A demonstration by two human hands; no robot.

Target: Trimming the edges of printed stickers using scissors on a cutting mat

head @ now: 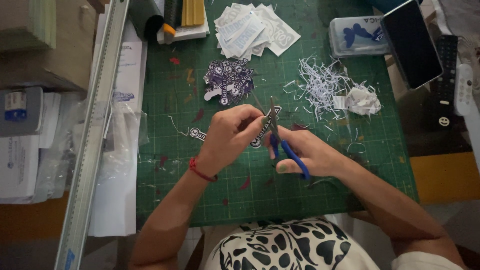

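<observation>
head view, looking straight down: left hand (pixel 227 137) with a red cord bracelet at the wrist, fingers (pixel 250 117) pinched on a long white-and-dark printed sticker strip (pixel 198 133), lying across the green gridded cutting mat (pixel 200 200) that covers the surface. strip's long axis roughly left to right, one end poking out left of the left hand, another bit showing just right of its fingertips. right hand (pixel 305 152) clenched through the loops of blue-handled metal scissors (pixel 280 135), blades parted and pointing up and away, meeting the strip just beside the left fingertips. strip thus directly between both hands, held by the left and nearer to it, blades crossing it nearly at right angles.

further up the mat: a small heap of cut purple-and-white stickers (pixel 229 82), a pile of white printed stickers (pixel 252 31), a tangle of thin white paper offcuts (pixel 325 85) to the right. top right, a clear plastic box (pixel 352 35) and a dark-screened phone (pixel 411 42) leaning on it. along the left edge, a long metal ruler (pixel 92 135) lying lengthwise, loose papers beneath it.
</observation>
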